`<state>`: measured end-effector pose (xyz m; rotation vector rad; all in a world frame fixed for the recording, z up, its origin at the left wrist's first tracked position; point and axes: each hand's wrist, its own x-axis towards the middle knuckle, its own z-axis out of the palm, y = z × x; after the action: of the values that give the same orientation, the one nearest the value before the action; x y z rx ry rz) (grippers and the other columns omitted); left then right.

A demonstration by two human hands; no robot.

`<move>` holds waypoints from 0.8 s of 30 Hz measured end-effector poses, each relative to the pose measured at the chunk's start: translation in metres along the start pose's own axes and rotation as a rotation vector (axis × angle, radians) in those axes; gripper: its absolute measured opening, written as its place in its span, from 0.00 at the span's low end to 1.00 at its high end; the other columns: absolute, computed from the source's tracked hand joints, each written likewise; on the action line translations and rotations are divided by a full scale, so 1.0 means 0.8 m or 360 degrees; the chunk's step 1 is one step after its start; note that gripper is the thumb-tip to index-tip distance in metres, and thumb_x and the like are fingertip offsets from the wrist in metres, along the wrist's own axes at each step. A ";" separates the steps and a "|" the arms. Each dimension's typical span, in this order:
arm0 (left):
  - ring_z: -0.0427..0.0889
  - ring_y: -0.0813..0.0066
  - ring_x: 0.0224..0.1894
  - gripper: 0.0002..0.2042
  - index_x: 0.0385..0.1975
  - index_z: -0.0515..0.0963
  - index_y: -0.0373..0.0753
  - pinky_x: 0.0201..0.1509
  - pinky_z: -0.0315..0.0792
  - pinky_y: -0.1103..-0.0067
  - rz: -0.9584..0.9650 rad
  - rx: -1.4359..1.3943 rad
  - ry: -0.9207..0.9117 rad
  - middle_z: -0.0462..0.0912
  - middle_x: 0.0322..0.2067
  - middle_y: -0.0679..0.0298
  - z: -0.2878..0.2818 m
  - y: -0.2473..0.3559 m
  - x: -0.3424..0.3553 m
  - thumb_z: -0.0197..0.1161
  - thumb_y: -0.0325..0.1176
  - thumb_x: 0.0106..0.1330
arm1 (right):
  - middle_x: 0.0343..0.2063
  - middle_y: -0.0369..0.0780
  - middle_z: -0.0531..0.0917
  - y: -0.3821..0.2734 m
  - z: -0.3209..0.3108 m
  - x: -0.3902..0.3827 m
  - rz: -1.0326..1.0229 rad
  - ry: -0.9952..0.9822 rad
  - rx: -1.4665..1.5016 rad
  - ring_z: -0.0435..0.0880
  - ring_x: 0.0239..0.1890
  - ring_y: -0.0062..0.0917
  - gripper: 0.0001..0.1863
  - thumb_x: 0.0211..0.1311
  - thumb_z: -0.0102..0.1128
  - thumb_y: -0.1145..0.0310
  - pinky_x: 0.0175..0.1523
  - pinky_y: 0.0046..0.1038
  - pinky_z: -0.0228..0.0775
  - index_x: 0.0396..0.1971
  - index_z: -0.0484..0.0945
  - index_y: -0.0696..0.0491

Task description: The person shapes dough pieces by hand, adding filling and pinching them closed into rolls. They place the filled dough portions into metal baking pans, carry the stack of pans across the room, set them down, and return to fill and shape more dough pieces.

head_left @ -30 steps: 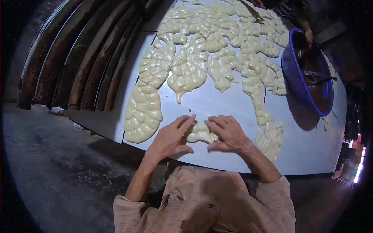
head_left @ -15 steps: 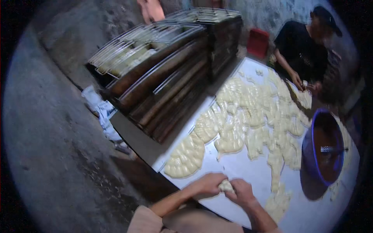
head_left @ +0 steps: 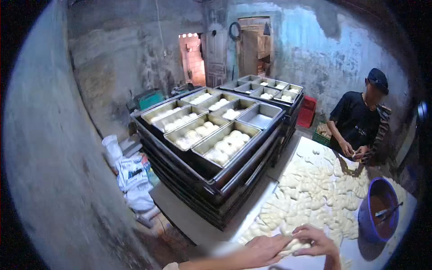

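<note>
Both my hands are low at the near edge of the white table [head_left: 357, 250], around a small pale piece of dough [head_left: 297, 245]. My left hand [head_left: 268, 250] comes in from the left, its fingers long and pressed together against the dough's near left side. Curled over the opposite side, my right hand [head_left: 317, 241] has its fingers bent round the dough. Just beyond, many soft, shiny dough portions [head_left: 310, 189] lie crowded together over the tabletop.
Stacked dark trays [head_left: 202, 198] stand left of the dough, topped with metal loaf tins [head_left: 261, 120], several holding dough balls. A purple basin [head_left: 362, 220] with a brush-like tool stands right. Across the table, a person [head_left: 355, 121] handles dough. White sacks [head_left: 132, 175] lie by the left wall.
The view has swung up, showing the tin tops and far walls. My hands, which gripped a small dough lump close together, now spread wider over dough, farther right in the picture.
</note>
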<state>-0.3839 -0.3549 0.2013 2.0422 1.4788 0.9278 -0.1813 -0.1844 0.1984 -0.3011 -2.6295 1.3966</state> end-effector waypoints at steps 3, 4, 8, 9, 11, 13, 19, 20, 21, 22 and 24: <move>0.82 0.59 0.32 0.17 0.49 0.69 0.38 0.32 0.76 0.69 -0.0024 0.0460 0.0081 0.76 0.32 0.55 -0.129 0.027 -0.028 0.60 0.39 0.65 | 0.47 0.40 0.80 -0.093 -0.017 0.111 -0.0331 0.0011 -0.0253 0.80 0.39 0.21 0.29 0.38 0.83 0.65 0.36 0.21 0.71 0.45 0.83 0.52; 0.81 0.58 0.31 0.15 0.46 0.70 0.37 0.31 0.76 0.68 -0.0034 0.0523 0.0133 0.75 0.30 0.56 -0.168 0.033 -0.035 0.60 0.38 0.65 | 0.49 0.43 0.79 -0.120 -0.026 0.144 -0.0282 -0.0089 -0.0188 0.82 0.43 0.28 0.27 0.44 0.81 0.62 0.42 0.26 0.75 0.47 0.82 0.52; 0.82 0.49 0.34 0.21 0.53 0.68 0.35 0.38 0.77 0.61 -0.0291 0.0629 0.0170 0.78 0.35 0.51 -0.297 0.014 -0.037 0.61 0.38 0.64 | 0.41 0.39 0.83 -0.182 -0.059 0.301 -0.0730 -0.0150 -0.0281 0.82 0.40 0.25 0.25 0.46 0.79 0.64 0.38 0.25 0.73 0.45 0.82 0.54; 0.82 0.48 0.36 0.22 0.55 0.69 0.37 0.41 0.75 0.60 -0.0324 0.0608 0.0198 0.79 0.35 0.50 -0.335 0.009 -0.034 0.60 0.40 0.65 | 0.40 0.39 0.84 -0.212 -0.069 0.327 -0.0484 -0.0142 -0.0282 0.82 0.40 0.26 0.26 0.43 0.81 0.64 0.39 0.25 0.72 0.44 0.83 0.56; 0.82 0.49 0.33 0.21 0.53 0.71 0.37 0.40 0.76 0.62 -0.0060 0.0654 0.0252 0.81 0.34 0.51 -0.384 -0.030 0.003 0.63 0.41 0.63 | 0.37 0.35 0.84 -0.211 -0.104 0.366 -0.0590 -0.0045 -0.0272 0.79 0.36 0.20 0.26 0.43 0.81 0.62 0.34 0.21 0.66 0.44 0.83 0.54; 0.83 0.52 0.35 0.23 0.48 0.75 0.36 0.41 0.76 0.64 -0.0134 0.0647 0.0349 0.82 0.34 0.50 -0.431 -0.058 0.031 0.67 0.45 0.60 | 0.42 0.36 0.83 -0.230 -0.126 0.416 -0.0367 -0.0128 -0.0135 0.79 0.46 0.19 0.23 0.51 0.76 0.68 0.53 0.25 0.70 0.47 0.80 0.58; 0.85 0.58 0.35 0.25 0.40 0.81 0.33 0.43 0.77 0.69 -0.0474 0.0460 0.0554 0.85 0.33 0.50 -0.527 -0.158 0.140 0.69 0.49 0.51 | 0.40 0.35 0.82 -0.195 -0.227 0.568 -0.0310 -0.0173 -0.0263 0.77 0.41 0.17 0.28 0.51 0.77 0.63 0.46 0.22 0.71 0.50 0.78 0.59; 0.85 0.58 0.35 0.25 0.39 0.81 0.33 0.43 0.76 0.69 -0.0545 0.0405 0.0471 0.85 0.32 0.50 -0.533 -0.167 0.158 0.69 0.49 0.50 | 0.41 0.35 0.82 -0.190 -0.242 0.586 -0.0329 -0.0238 -0.0343 0.77 0.42 0.17 0.28 0.51 0.76 0.63 0.45 0.22 0.71 0.50 0.78 0.58; 0.85 0.58 0.35 0.25 0.38 0.81 0.33 0.42 0.76 0.69 -0.0616 0.0349 0.0386 0.85 0.31 0.50 -0.538 -0.178 0.177 0.69 0.50 0.50 | 0.41 0.35 0.81 -0.184 -0.256 0.602 -0.0347 -0.0302 -0.0422 0.76 0.42 0.17 0.27 0.52 0.76 0.62 0.45 0.22 0.70 0.50 0.78 0.58; 0.85 0.58 0.35 0.25 0.38 0.81 0.33 0.42 0.76 0.69 -0.0613 0.0352 0.0372 0.85 0.31 0.50 -0.538 -0.188 0.196 0.69 0.50 0.50 | 0.41 0.35 0.80 -0.164 -0.274 0.619 -0.0401 -0.0376 -0.0501 0.76 0.43 0.18 0.28 0.51 0.76 0.61 0.45 0.24 0.71 0.50 0.78 0.59; 0.85 0.59 0.34 0.25 0.35 0.82 0.34 0.41 0.76 0.69 -0.0651 0.0529 0.0330 0.85 0.28 0.52 -0.529 -0.211 0.231 0.69 0.53 0.50 | 0.39 0.34 0.80 -0.136 -0.295 0.643 -0.0397 -0.0463 -0.0529 0.76 0.41 0.19 0.28 0.50 0.76 0.58 0.44 0.27 0.70 0.50 0.79 0.55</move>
<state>-0.7689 -0.1371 0.4154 1.7809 2.1850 0.7810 -0.6381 0.0716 0.4388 0.2082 -3.0028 0.9873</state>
